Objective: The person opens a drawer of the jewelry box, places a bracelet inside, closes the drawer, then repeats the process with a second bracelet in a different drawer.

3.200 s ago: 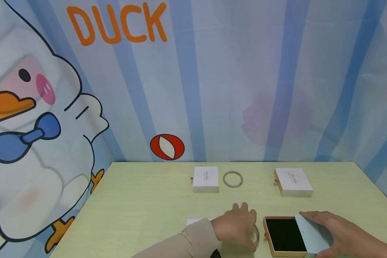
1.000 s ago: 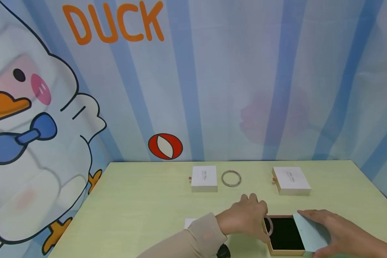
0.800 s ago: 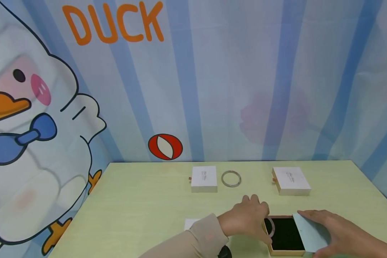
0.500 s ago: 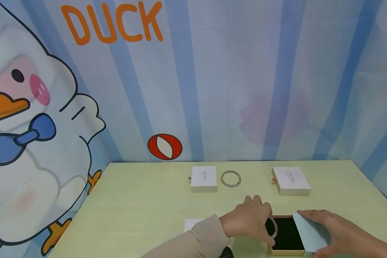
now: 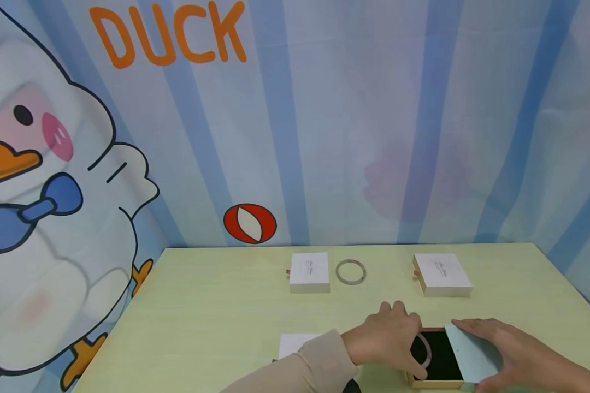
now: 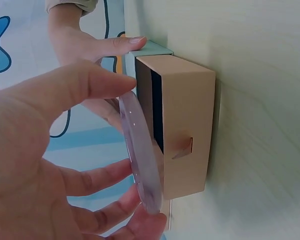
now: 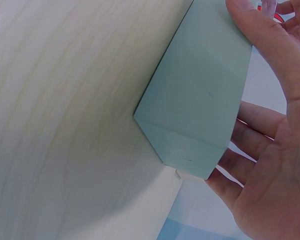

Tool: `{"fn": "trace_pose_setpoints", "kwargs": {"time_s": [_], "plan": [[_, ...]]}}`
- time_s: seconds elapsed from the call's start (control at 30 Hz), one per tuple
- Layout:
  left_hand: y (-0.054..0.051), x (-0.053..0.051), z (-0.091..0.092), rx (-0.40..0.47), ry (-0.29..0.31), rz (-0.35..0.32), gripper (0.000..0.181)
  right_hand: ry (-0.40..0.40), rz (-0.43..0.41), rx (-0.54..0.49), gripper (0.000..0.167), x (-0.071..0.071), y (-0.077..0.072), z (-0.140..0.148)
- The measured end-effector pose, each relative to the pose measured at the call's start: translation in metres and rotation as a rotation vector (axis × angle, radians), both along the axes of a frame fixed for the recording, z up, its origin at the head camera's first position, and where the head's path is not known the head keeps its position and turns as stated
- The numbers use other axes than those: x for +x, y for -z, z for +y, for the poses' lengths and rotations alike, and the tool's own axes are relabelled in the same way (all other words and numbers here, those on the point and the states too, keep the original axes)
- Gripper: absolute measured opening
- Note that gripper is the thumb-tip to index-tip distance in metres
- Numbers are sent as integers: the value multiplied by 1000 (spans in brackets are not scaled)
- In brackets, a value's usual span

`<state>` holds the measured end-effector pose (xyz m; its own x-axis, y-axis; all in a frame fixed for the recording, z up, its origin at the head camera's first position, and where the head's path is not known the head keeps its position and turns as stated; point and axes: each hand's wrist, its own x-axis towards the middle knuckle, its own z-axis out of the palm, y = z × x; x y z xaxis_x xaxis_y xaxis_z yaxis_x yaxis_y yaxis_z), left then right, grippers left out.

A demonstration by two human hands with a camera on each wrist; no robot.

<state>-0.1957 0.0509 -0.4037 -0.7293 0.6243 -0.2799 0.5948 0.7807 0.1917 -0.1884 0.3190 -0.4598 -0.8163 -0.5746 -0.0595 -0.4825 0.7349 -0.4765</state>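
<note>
My left hand (image 5: 388, 339) pinches a pale lilac bangle (image 6: 142, 155) between thumb and fingers, tilted on edge. In the head view the bangle overlaps the left part of a slid-out box drawer (image 6: 190, 120) with a dark lining; the left wrist view shows it close to the drawer's open top. The drawer is tan with a small ribbon tab on its end. A pale green box sleeve (image 7: 195, 90) covers the drawer's right part. My right hand (image 5: 513, 349) grips this sleeve from the right, thumb on one side and fingers on the opposite side.
At the back of the table (image 5: 216, 305) stand a white box (image 5: 310, 271) and, farther right, another white box (image 5: 443, 271). A second bangle (image 5: 338, 272) lies beside the first. A third white box (image 5: 295, 343) is partly hidden behind my left sleeve.
My left hand has moved right with the bangle, from beside the drawer to over its left part. My right hand stays on the box sleeve.
</note>
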Motion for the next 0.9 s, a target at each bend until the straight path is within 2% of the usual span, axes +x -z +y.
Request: {"fn": "trace_pose_setpoints", "kwargs": {"time_s": [0.27,0.6,0.9], "plan": [[2,1,5,-8,19,10,58,12,2,11,98,0,-1,-1],[8,2,11,-9,31,14,54,-15,79,16,92,1,1,-1],[12,2,15,-26,28,13,55,-15,72,9,95,1,4,0]]}}
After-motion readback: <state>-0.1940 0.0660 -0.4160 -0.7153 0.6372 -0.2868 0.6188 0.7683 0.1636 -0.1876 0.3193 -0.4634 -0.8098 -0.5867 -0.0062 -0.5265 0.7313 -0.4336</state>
